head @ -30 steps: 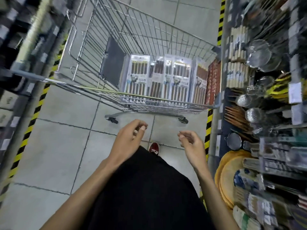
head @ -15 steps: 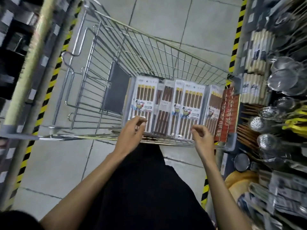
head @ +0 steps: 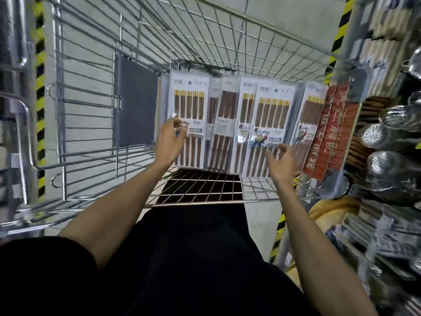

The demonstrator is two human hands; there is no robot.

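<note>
Nearest, the person's dark clothing fills the space below the near rim of the cart (head: 198, 202), and both bare forearms cross that rim into the basket. Inside the cart, the right hand (head: 281, 163) is over the lower end of a white chopstick pack (head: 271, 124). Its fingers are spread wide and lightly bent, holding nothing; contact with the pack cannot be made out. The left hand (head: 169, 142) is at the leftmost pack (head: 193, 106), with its fingers curled against the printed label; whether they pinch it cannot be told. The packs stand side by side in a row across the cart's basket, with red packs (head: 330, 135) against the cart's right wall. A grey panel (head: 135, 99) sits inside the cart, left of the row. Outside the cart's right wall hang metal skimmers (head: 378, 135).
</note>
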